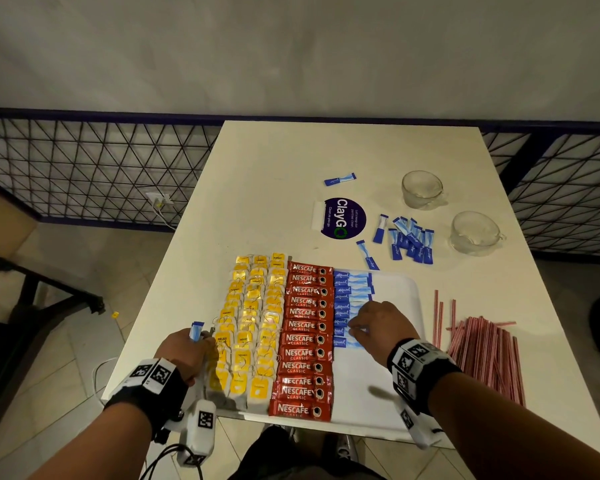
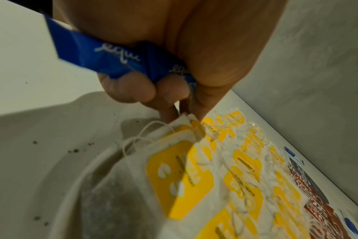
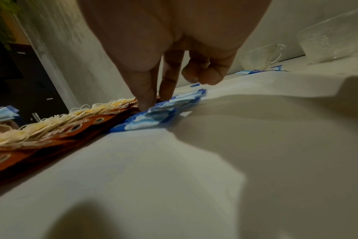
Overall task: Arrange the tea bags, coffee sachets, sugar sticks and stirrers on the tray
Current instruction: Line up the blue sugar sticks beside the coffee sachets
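now left hand (image 1: 184,355) is gripping spare sticks (image 2: 104,59) at lower left; right hand (image 1: 378,323) is pinching a row stick (image 1: 341,331) on tray (image 1: 395,292).

Right hand (image 1: 374,323) partly hides nearest sugar sticks (image 1: 347,296)

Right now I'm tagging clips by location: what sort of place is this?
Probably an office pantry or break area: the round sticker on the table asks to keep pantries clean, two glass cups stand nearby, and a tray holds tea bags and coffee sachets.

White table (image 1: 274,168): tray (image 1: 400,292), stirrers (image 1: 482,348), 2 cups (image 1: 422,188)
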Demonstrator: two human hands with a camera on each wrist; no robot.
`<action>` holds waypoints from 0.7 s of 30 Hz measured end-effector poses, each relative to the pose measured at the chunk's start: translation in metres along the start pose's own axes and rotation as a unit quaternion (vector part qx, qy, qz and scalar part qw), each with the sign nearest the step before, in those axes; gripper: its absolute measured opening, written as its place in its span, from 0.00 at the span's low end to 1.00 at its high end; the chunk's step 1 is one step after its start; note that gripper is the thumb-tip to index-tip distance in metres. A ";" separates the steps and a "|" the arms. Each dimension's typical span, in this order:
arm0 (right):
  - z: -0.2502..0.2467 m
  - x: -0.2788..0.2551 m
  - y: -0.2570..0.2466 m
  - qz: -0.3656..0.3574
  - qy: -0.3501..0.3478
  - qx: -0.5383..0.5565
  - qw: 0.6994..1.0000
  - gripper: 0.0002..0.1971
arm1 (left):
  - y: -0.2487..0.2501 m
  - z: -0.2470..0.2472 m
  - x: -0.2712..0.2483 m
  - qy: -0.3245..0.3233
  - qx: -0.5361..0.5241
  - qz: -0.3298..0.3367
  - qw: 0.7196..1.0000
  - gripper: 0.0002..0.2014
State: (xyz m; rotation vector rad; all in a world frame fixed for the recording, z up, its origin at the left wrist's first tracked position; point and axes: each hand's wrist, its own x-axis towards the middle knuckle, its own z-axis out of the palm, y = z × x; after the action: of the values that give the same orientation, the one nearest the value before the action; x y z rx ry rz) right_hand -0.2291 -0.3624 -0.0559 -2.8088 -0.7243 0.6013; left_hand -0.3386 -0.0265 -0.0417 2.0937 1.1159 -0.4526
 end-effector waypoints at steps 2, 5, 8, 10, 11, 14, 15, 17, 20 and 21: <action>0.000 -0.001 -0.001 -0.008 -0.013 0.000 1.000 0.16 | 0.001 0.000 0.000 -0.001 0.004 -0.001 1.000 0.13; -0.002 -0.004 -0.001 -0.002 -0.010 -0.004 1.000 0.16 | 0.001 0.001 -0.001 -0.003 0.000 -0.005 1.000 0.13; -0.003 -0.006 -0.002 0.000 0.004 0.005 1.000 0.16 | 0.001 0.001 0.000 -0.001 -0.006 -0.003 1.000 0.12; 0.000 -0.007 -0.002 -0.011 0.011 0.036 0.999 0.15 | 0.001 0.000 -0.001 -0.003 -0.006 -0.003 1.000 0.12; 0.002 -0.008 -0.002 -0.019 0.007 0.048 0.999 0.14 | 0.002 0.000 -0.001 -0.004 -0.006 -0.003 1.000 0.11; 0.006 -0.009 -0.004 -0.034 -0.020 0.047 0.998 0.15 | 0.002 0.001 -0.002 -0.002 -0.010 0.004 1.000 0.10; 0.006 -0.009 -0.004 -0.034 -0.022 0.042 0.998 0.15 | 0.002 0.001 -0.002 0.000 -0.012 0.007 1.000 0.09; 0.006 -0.009 -0.003 -0.034 -0.018 0.037 0.999 0.15 | 0.001 0.001 -0.002 0.002 -0.016 0.008 1.000 0.09; 0.004 -0.011 -0.001 -0.031 -0.015 0.028 0.999 0.14 | 0.000 0.001 -0.002 -0.002 -0.017 0.005 1.000 0.09; 0.004 -0.011 -0.001 -0.030 -0.014 0.027 0.999 0.14 | 0.000 0.001 -0.001 -0.002 -0.018 0.005 1.000 0.09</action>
State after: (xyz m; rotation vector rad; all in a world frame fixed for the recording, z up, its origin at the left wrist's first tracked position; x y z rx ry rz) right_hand -0.2402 -0.3670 -0.0556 -2.7245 -0.7834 0.6422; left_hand -0.3395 -0.0283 -0.0420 2.0647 1.1034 -0.4292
